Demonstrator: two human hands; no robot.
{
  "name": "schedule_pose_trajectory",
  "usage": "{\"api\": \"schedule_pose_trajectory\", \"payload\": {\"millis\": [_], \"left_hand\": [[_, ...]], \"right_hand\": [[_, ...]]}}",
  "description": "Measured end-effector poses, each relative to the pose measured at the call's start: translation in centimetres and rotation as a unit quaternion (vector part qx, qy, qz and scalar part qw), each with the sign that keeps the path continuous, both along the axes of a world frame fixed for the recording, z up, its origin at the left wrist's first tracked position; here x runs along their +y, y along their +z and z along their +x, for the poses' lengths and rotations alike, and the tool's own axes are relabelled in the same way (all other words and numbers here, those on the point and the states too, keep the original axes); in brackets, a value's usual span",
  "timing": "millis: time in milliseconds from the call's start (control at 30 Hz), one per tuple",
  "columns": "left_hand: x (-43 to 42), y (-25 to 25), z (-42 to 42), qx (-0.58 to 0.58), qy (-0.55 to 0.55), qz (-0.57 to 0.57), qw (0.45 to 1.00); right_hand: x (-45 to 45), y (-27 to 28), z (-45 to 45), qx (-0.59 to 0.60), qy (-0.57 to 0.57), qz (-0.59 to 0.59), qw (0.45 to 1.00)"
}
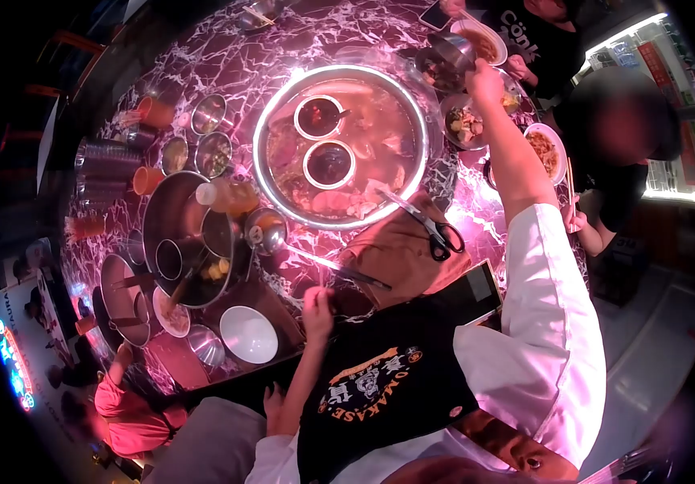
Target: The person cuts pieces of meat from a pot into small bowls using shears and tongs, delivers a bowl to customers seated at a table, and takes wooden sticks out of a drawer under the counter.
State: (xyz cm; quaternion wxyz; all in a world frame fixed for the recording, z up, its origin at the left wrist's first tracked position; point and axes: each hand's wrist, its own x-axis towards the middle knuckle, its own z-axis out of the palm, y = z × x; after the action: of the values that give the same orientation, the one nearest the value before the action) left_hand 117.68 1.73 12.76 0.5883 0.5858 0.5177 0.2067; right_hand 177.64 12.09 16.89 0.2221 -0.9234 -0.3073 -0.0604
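My right hand (486, 82) reaches out to the far right of the table, its fingers closed on a shiny metal bowl (454, 50). The bowl is tipped above a dark dish (438, 77) and close to a white bowl of food that another person holds. Near the front edge of the table, my left hand (317, 310) is curled shut; whatever it holds, if anything, is hidden. Just beyond it lies a long utensil with a black handle (363, 279). Scissors (432, 230) with black handles rest on a brown cloth (384, 254) beside the pot.
A large round pot (257, 153) of broth holds two small dark-filled cups. To the left stand a big metal bowl (150, 226), a bottle (226, 196), small metal bowls and a white bowl (249, 334). People sit at right, near a noodle bowl (559, 153).
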Motion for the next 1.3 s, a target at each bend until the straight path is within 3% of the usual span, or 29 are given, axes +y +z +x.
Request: {"api": "schedule_pose_trajectory", "payload": {"millis": [133,167,233,267,333,400,433,467,500,533,600,667,700,733,800,867,900,933,1000,1067,1100,1200,1300], "left_hand": [[0.2,-0.7,2.8,0.090,-0.148,0.114,0.978],[0.6,-1.7,2.6,0.038,-0.180,0.195,0.963],[0.5,-1.6,2.7,0.067,-0.175,0.203,0.961],[0.4,0.0,3.3,0.062,-0.163,0.226,0.958],[0.5,0.8,3.9,0.057,-0.150,0.257,0.953],[1.1,0.2,4.6,0.034,-0.156,0.286,0.945],[1.4,0.4,5.2,0.008,-0.156,0.305,0.939],[1.6,-0.9,5.2,0.050,-0.168,0.289,0.941],[1.8,-1.5,5.2,0.074,-0.176,0.288,0.938],[1.9,-1.9,5.0,0.097,-0.192,0.287,0.933],[2.4,-3.5,4.0,0.141,-0.245,0.308,0.908],[2.1,-3.6,3.2,0.048,-0.255,0.335,0.906],[2.4,-4.4,2.4,0.072,-0.267,0.303,0.912],[3.3,-6.7,1.3,0.069,-0.243,0.175,0.951],[2.7,-5.0,-0.6,0.056,-0.248,0.245,0.936],[2.6,-4.4,-2.9,0.049,-0.272,0.181,0.944],[2.2,-3.6,-3.5,0.052,-0.284,0.173,0.942],[2.0,-3.4,-4.1,0.051,-0.296,0.175,0.938],[1.9,-3.5,-5.2,0.020,-0.275,0.156,0.948],[1.4,-2.5,-5.2,0.036,-0.269,0.161,0.949],[1.0,-2.2,-5.2,0.051,-0.253,0.163,0.952],[0.2,-1.3,-4.6,0.031,-0.250,0.164,0.954],[-0.9,-0.5,-4.0,0.008,-0.237,0.161,0.958]], "right_hand": [[-1.9,2.4,-1.7,-0.037,-0.051,0.061,0.996],[-2.8,3.0,-2.1,-0.006,-0.052,0.126,0.991],[-5.1,3.3,-3.9,0.043,-0.059,0.244,0.967],[-6.9,1.4,-3.9,0.120,-0.047,0.311,0.942],[-11.0,3.4,-12.6,0.301,-0.064,0.456,0.835],[-16.7,3.6,-21.1,0.352,-0.047,0.338,0.871],[-19.6,1.8,-24.3,0.282,-0.011,0.199,0.938],[-21.4,1.7,-28.3,0.409,-0.065,0.196,0.889],[-22.7,-0.7,-31.3,0.502,-0.122,0.266,0.814],[-24.5,-4.3,-33.0,0.526,-0.092,0.259,0.805],[-26.0,-6.1,-36.8,0.617,-0.143,0.340,0.696],[-28.3,-7.5,-38.5,0.686,-0.107,0.383,0.610],[-29.9,-5.6,-39.4,0.663,-0.107,0.392,0.628],[-32.2,-5.0,-40.1,0.636,-0.125,0.409,0.642],[-38.1,-6.1,-41.7,0.519,-0.216,0.412,0.717],[-45.7,-9.6,-43.7,0.405,-0.370,0.468,0.693],[-51.6,-16.6,-45.0,0.235,-0.403,0.367,0.805],[-56.5,-21.2,-45.8,0.162,-0.469,0.367,0.787],[-63.4,-23.0,-46.1,0.139,-0.550,0.246,0.786],[-67.2,-25.4,-44.6,0.247,-0.593,0.185,0.744],[-64.9,-19.5,-43.4,0.272,-0.598,0.024,0.753],[-65.4,-21.0,-42.6,0.366,-0.583,-0.060,0.723],[-66.4,-22.0,-42.9,0.376,-0.578,-0.028,0.724]]}}
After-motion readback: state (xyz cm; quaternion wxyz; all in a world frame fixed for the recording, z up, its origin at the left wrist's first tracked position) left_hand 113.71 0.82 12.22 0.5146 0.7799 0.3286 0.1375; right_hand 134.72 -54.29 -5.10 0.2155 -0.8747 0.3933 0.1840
